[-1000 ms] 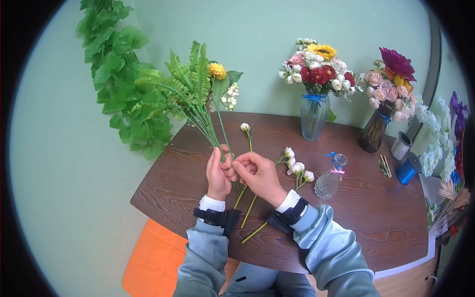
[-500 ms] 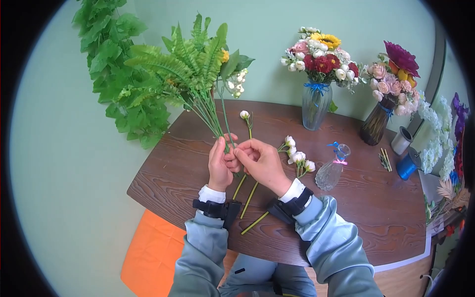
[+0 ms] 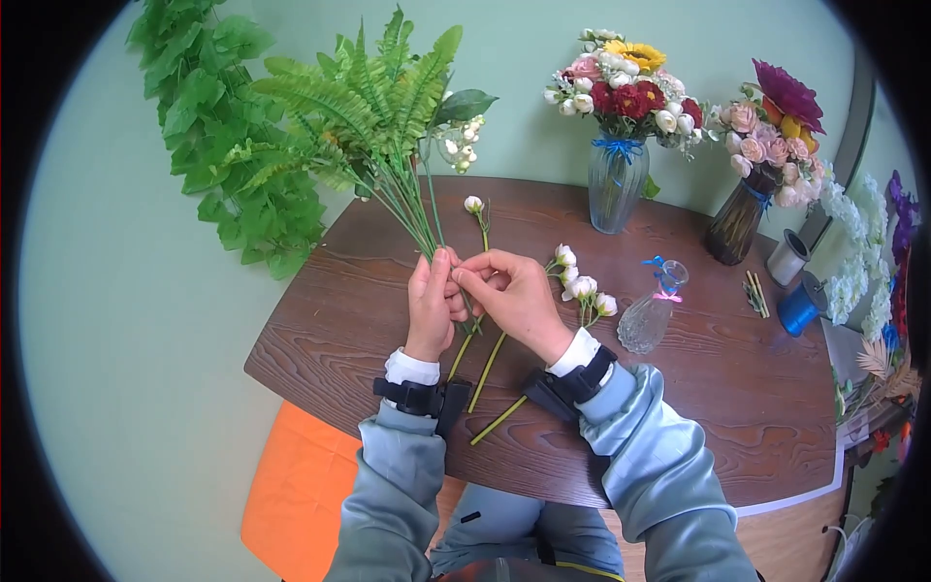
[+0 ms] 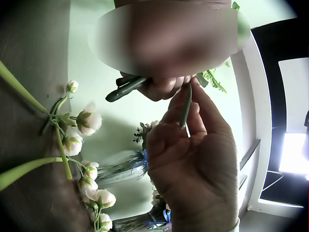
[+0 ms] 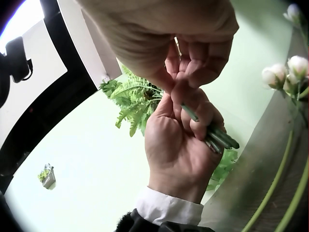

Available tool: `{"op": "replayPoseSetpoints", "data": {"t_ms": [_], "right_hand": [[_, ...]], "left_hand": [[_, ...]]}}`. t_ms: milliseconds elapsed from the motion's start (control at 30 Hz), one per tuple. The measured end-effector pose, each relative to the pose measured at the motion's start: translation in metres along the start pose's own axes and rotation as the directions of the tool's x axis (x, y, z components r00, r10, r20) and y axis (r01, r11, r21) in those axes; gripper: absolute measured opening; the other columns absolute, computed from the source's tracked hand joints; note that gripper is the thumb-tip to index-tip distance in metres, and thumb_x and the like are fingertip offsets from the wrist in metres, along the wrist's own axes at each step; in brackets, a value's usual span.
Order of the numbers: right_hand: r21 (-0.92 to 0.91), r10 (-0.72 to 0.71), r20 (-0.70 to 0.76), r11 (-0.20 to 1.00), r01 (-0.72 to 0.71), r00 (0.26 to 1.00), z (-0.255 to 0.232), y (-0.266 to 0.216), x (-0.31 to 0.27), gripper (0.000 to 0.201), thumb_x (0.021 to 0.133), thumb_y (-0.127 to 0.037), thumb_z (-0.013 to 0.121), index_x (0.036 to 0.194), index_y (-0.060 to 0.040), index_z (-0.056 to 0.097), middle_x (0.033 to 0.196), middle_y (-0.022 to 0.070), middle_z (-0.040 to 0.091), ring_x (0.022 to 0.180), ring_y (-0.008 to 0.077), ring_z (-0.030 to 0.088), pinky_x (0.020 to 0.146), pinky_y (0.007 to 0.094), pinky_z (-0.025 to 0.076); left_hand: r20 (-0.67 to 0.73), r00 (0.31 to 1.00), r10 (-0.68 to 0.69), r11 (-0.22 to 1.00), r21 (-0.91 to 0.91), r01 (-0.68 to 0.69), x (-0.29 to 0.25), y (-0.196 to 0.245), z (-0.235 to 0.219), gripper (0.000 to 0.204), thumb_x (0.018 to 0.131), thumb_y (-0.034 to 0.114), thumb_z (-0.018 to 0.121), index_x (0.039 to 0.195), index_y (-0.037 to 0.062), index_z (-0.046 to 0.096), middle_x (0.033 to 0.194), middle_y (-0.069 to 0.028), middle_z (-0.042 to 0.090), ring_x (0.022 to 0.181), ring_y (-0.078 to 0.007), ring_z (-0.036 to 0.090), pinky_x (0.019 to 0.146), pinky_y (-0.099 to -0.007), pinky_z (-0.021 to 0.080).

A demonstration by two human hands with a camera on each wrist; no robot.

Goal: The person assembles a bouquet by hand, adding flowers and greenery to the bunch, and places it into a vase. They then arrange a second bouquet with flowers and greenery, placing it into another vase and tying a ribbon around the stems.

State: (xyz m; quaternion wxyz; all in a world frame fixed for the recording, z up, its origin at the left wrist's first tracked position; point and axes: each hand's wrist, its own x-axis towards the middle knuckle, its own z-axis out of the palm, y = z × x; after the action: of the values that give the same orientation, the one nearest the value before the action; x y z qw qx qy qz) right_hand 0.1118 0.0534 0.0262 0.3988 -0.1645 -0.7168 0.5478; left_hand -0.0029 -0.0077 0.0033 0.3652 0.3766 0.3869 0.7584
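Observation:
My left hand [image 3: 433, 306] grips a bouquet of green stems topped with fern fronds [image 3: 373, 97], a dark leaf and a sprig of white berries [image 3: 464, 144]. The cut stem ends [image 5: 222, 139] stick out below its curled fingers in the right wrist view. Close against it, my right hand [image 3: 519, 301] pinches one thin green stem [image 4: 186, 107] between thumb and fingertips. Under the hands, long-stemmed white flowers [image 3: 582, 288] lie on the dark wooden table [image 3: 320, 320].
A small glass vase [image 3: 645, 320] with a pink bow stands right of the white flowers. Farther back are two filled vases, one clear [image 3: 618, 189] and one brown [image 3: 739, 228]. Ribbon spools [image 3: 801, 305] sit at the right edge. Leafy vines [image 3: 208, 126] hang at left.
The bouquet has risen and turned, so its yellow flower has gone out of sight behind the fern. Both hands keep their grips close together. The head view has shifted slightly.

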Motion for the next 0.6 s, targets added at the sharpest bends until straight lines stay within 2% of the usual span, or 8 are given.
{"op": "replayPoseSetpoints", "data": {"t_ms": [100, 233, 267, 333, 400, 467, 533, 600], "right_hand": [[0.13, 0.014, -0.019, 0.992, -0.011, 1.0, -0.008, 0.005, 0.008, 0.02, 0.084, -0.016, 0.064, 0.091, 0.0023, 0.066, 0.075, 0.0061, 0.067, 0.06, 0.0088, 0.061, 0.057, 0.0226, 0.049], [0.084, -0.038, -0.057, 0.996, 0.043, 0.998, -0.018, 0.007, 0.017, 0.029, 0.084, -0.024, 0.064, 0.099, 0.0011, 0.066, 0.088, 0.0084, 0.065, 0.079, 0.0127, 0.06, 0.071, 0.0262, 0.047], [0.082, -0.039, -0.065, 0.996, 0.044, 0.997, -0.019, 0.008, 0.018, 0.029, 0.084, -0.024, 0.064, 0.099, 0.0011, 0.066, 0.088, 0.0084, 0.065, 0.079, 0.0127, 0.06, 0.071, 0.0262, 0.047], [0.015, -0.195, -0.06, 0.981, 0.196, 0.979, -0.02, 0.008, 0.021, 0.03, 0.085, -0.027, 0.063, 0.099, -0.0008, 0.067, 0.088, 0.0088, 0.063, 0.078, 0.0145, 0.059, 0.072, 0.0287, 0.046], [-0.028, -0.22, -0.063, 0.975, 0.218, 0.974, -0.023, 0.004, 0.019, 0.03, 0.086, -0.029, 0.061, 0.094, -0.0013, 0.068, 0.083, 0.0098, 0.062, 0.076, 0.0179, 0.059, 0.071, 0.0307, 0.046], [-0.096, -0.179, 0.034, 0.979, 0.181, 0.983, -0.026, 0.0, 0.019, 0.027, 0.091, -0.021, 0.058, 0.092, 0.0048, 0.065, 0.093, 0.0059, 0.057, 0.075, 0.0094, 0.056, 0.064, 0.0235, 0.045], [-0.082, -0.168, 0.034, 0.982, 0.17, 0.985, -0.028, -0.002, 0.017, 0.029, 0.092, -0.022, 0.056, 0.087, 0.0055, 0.064, 0.091, 0.0058, 0.056, 0.073, 0.0086, 0.056, 0.064, 0.0236, 0.045], [-0.123, -0.251, 0.036, 0.96, 0.254, 0.967, -0.027, -0.002, 0.016, 0.031, 0.093, -0.022, 0.053, 0.084, 0.0064, 0.062, 0.09, 0.0058, 0.054, 0.068, 0.0069, 0.055, 0.058, 0.0221, 0.046]], "left_hand": [[0.062, 0.998, -0.002, 0.997, -0.083, 0.008, 0.001, 0.001, 0.0, 0.025, 0.098, 0.035, 0.04, 0.085, 0.0128, 0.041, 0.056, 0.0086, 0.027, 0.041, 0.0, 0.021, 0.035, -0.0165, 0.015], [0.117, 0.992, -0.055, 0.994, -0.088, 0.066, -0.003, 0.005, 0.007, 0.025, 0.098, 0.035, 0.04, 0.085, 0.0135, 0.039, 0.056, 0.0085, 0.024, 0.042, -0.0014, 0.02, 0.036, -0.0177, 0.015], [0.162, 0.983, -0.084, 0.992, -0.082, 0.098, -0.005, 0.003, 0.008, 0.025, 0.098, 0.035, 0.04, 0.086, 0.0137, 0.039, 0.057, 0.0084, 0.024, 0.042, -0.0017, 0.021, 0.036, -0.0179, 0.015], [0.216, 0.97, -0.114, 0.988, -0.074, 0.133, -0.008, 0.001, 0.011, 0.025, 0.098, 0.036, 0.04, 0.086, 0.0138, 0.04, 0.058, 0.0082, 0.025, 0.042, -0.0019, 0.021, 0.037, -0.018, 0.015], [0.278, 0.946, -0.168, 0.979, -0.063, 0.193, -0.01, -0.001, 0.014, 0.023, 0.098, 0.033, 0.042, 0.086, 0.0132, 0.041, 0.061, 0.0077, 0.028, 0.044, -0.0015, 0.021, 0.038, -0.0178, 0.013], [0.296, 0.934, -0.201, 0.973, -0.053, 0.226, -0.011, -0.001, 0.016, 0.023, 0.098, 0.033, 0.042, 0.087, 0.0133, 0.042, 0.063, 0.007, 0.03, 0.045, -0.0016, 0.023, 0.038, -0.0179, 0.014], [0.333, 0.92, -0.206, 0.969, -0.062, 0.239, -0.011, -0.002, 0.016, 0.027, 0.098, 0.038, 0.04, 0.088, 0.0132, 0.04, 0.061, 0.0062, 0.029, 0.043, -0.003, 0.024, 0.037, -0.0186, 0.017], [0.331, 0.922, -0.202, 0.969, -0.066, 0.236, -0.011, -0.002, 0.016, 0.027, 0.098, 0.038, 0.039, 0.088, 0.0128, 0.041, 0.061, 0.0054, 0.031, 0.043, -0.0032, 0.025, 0.037, -0.0187, 0.017]]}}
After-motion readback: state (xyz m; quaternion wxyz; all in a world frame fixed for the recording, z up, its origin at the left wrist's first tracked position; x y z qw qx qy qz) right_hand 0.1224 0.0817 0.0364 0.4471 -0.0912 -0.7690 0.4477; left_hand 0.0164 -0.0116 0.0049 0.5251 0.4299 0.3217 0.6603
